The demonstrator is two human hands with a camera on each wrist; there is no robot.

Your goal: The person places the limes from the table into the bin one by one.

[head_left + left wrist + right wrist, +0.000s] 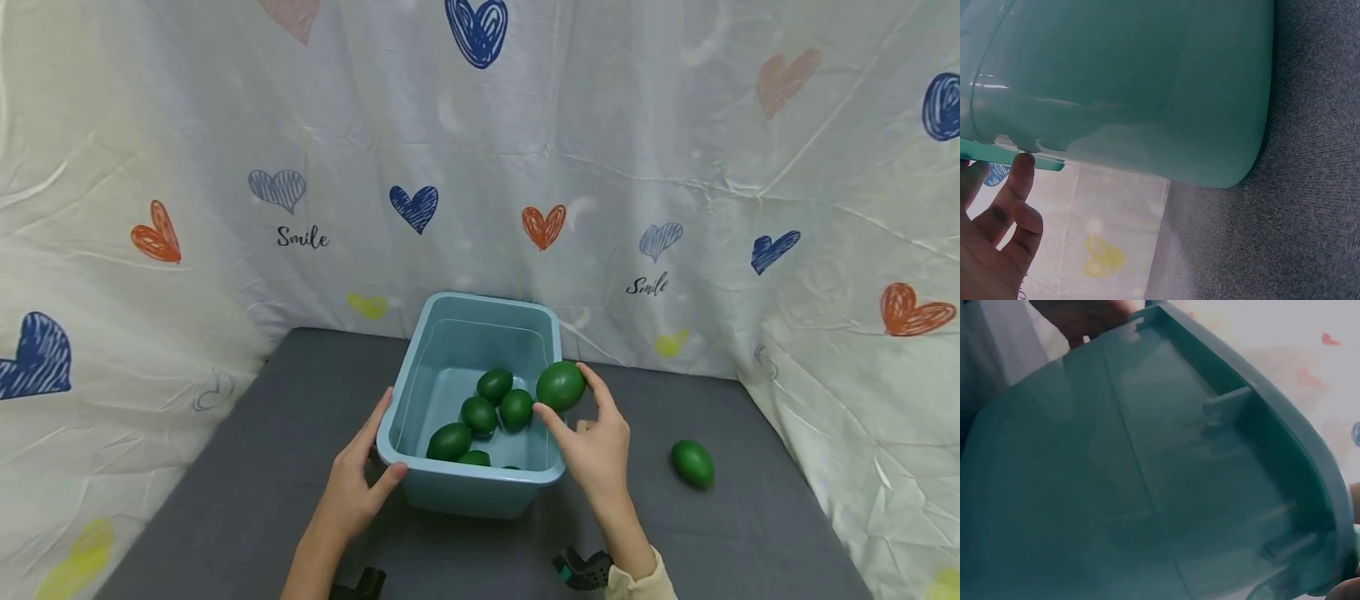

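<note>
In the head view, a light blue plastic bin (pixel 491 306) stands in the middle of the table. My left hand (pixel 347 492) grips its near left corner, thumb on the front rim and fingers along the left side. Between the thumb and index finger of my right hand (pixel 600 454) is a dark green lime (pixel 560 386), pinched just over the bin's right rim. Several more limes (pixel 478 415) lie inside, toward the near end. The left wrist view has the bin's wall (pixel 1135 81) with the left hand's fingers (pixel 1021 178) below its rim.
One loose lime (pixel 692 464) rests on the dark grey tabletop (pixel 750 533), right of the right hand. A white curtain (pixel 480 133) printed with hearts and "Smile" hangs behind the bin and round both sides of the table.
</note>
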